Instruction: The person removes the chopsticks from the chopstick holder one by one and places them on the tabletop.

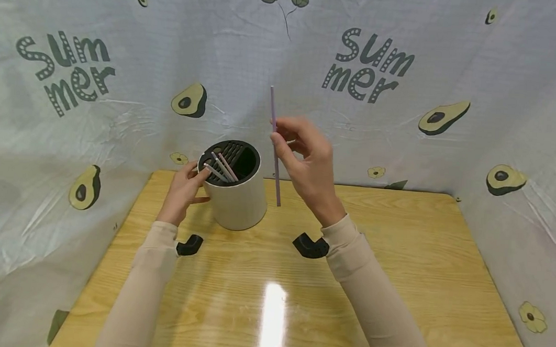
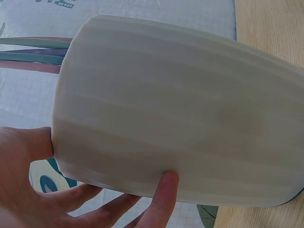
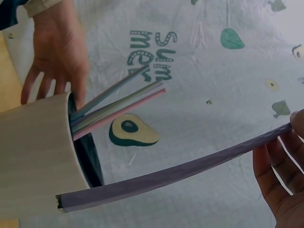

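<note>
Your right hand is pinching a purple straw at the right edge of the frame; the straw is running down and left, its free end lying just beside the white cup. Your left hand is touching the cup's rim. Several straws are sticking out of the cup toward the printed cloth.
</note>
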Motion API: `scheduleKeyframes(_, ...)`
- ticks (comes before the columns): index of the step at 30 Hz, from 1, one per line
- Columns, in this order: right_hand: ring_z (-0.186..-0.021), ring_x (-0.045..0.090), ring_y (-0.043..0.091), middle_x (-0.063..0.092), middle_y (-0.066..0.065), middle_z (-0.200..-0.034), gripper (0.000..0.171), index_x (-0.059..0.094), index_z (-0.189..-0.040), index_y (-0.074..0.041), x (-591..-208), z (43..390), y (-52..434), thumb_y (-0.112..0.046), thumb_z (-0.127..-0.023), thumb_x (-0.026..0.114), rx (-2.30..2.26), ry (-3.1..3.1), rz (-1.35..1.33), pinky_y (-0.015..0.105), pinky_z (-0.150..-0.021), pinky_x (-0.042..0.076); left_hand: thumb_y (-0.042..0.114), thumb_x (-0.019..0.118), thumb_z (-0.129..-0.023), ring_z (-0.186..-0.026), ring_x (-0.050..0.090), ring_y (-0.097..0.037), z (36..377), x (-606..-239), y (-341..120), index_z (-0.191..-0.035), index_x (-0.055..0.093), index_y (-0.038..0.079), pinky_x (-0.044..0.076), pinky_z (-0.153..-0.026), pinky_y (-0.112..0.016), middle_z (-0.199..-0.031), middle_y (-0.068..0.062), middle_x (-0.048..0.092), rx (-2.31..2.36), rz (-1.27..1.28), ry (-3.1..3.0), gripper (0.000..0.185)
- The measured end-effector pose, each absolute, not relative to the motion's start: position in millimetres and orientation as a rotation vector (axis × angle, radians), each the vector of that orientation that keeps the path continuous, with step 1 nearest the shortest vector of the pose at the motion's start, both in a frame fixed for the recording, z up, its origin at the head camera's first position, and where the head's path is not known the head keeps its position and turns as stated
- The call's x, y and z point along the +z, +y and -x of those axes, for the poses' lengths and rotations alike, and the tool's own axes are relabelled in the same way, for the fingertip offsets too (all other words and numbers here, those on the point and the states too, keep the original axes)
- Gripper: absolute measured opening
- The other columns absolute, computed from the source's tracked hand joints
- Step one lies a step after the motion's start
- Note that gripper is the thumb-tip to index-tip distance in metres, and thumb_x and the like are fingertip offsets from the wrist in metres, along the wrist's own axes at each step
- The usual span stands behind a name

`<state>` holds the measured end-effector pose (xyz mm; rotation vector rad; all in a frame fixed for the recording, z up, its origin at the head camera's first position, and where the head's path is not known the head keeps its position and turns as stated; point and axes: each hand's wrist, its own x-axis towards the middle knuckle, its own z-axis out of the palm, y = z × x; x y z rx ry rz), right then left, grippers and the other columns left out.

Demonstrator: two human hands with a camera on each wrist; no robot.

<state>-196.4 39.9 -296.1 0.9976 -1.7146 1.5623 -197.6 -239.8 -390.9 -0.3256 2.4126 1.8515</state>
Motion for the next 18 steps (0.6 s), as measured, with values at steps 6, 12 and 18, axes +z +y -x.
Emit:
scheduleKeyframes(6, -0.082, 0.068, 0.023, 0.069, 0.019, -0.101, 0.021, 0.068, -0.119, 0.007, -311.8, 195.7, 52.4, 0.000, -0.099, 0.067, 1.615, -1.754, -0.930, 0.026, -0.073, 0.061, 0.039, 0.050, -0.110, -0.147, 0.045, -0.042, 196.4, -390.6, -238.7, -0.165, 0.031, 0.017, 0.052, -0.105, -0.063, -0.167, -0.019, 0.037, 1.866, 0.317, 2.411, 0.062)
scheduleKeyframes(12, -0.074, 0.066, 0.025, 0.068, 0.018, -0.100, 0.021, 0.069, -0.121, 0.002, -327.8, 194.9, 64.1, -0.002, -0.100, 0.066, 1.676, -1.806, -0.844, 0.029, -0.067, 0.061, 0.039, 0.050, -0.110, -0.147, 0.044, -0.043, 197.1, -392.5, -238.1, -0.165, 0.031, 0.017, 0.052, -0.105, -0.063, -0.167, -0.020, 0.035, 1.866, 0.327, 2.411, 0.063)
scheduleKeyframes(18, -0.076, 0.068, 0.015, 0.070, 0.010, -0.104, 0.023, 0.068, -0.122, 0.003, -346.1, 194.2, 78.3, -0.004, -0.101, 0.066, 1.754, -1.829, -0.730, 0.029, -0.069, 0.062, 0.040, 0.050, -0.109, -0.146, 0.044, -0.042, 196.5, -390.8, -237.9, -0.165, 0.031, 0.018, 0.052, -0.105, -0.063, -0.167, -0.019, 0.036, 1.862, 0.318, 2.414, 0.063)
